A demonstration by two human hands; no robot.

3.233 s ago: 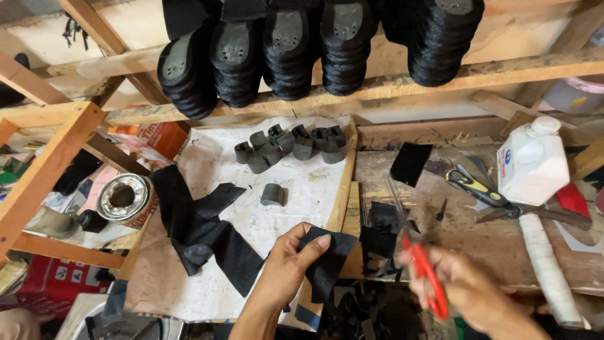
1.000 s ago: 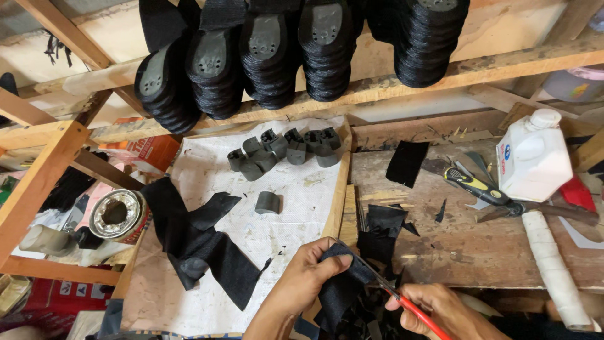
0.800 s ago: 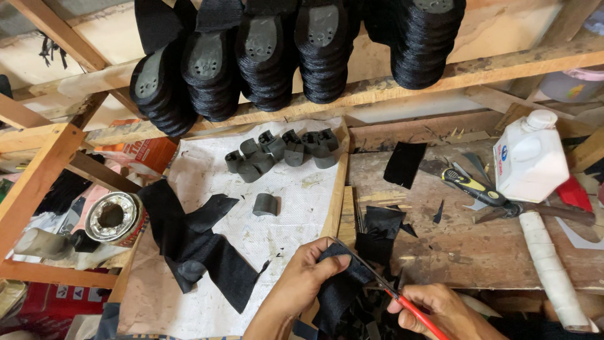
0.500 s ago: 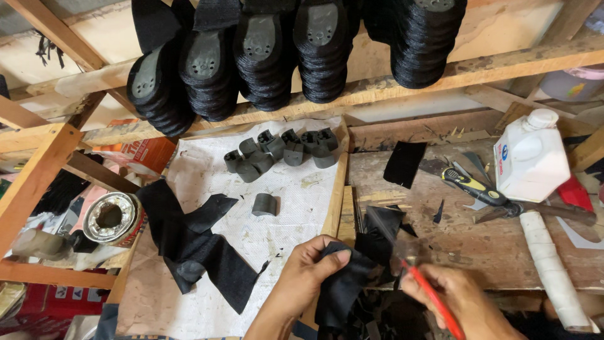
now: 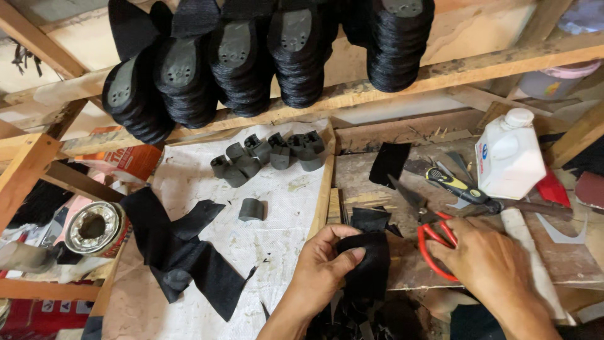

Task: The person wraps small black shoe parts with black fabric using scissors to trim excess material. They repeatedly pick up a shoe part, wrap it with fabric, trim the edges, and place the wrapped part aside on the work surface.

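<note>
My left hand (image 5: 321, 271) pinches a small piece of black fabric (image 5: 371, 264) at the front edge of the wooden bench (image 5: 390, 195). Just to its right, my right hand (image 5: 484, 261) grips red-handled scissors (image 5: 434, 242), blades pointing up and left toward the fabric. More black scraps (image 5: 368, 218) lie right above the held piece. A larger black fabric strip (image 5: 182, 252) lies on the white woven sheet (image 5: 283, 201) to the left, near one loose grey heel piece (image 5: 251, 209).
A cluster of grey heel pieces (image 5: 267, 154) sits at the back of the sheet. Stacks of black shoe soles (image 5: 251, 56) rest on the wooden shelf above. A white plastic bottle (image 5: 509, 157), yellow-black shears (image 5: 459, 186) and a metal tin (image 5: 93, 226) flank the work area.
Both hands rose from the lower edge onto the bench. The left hand brought the black piece up, and the scissors moved up beside it, on its right.
</note>
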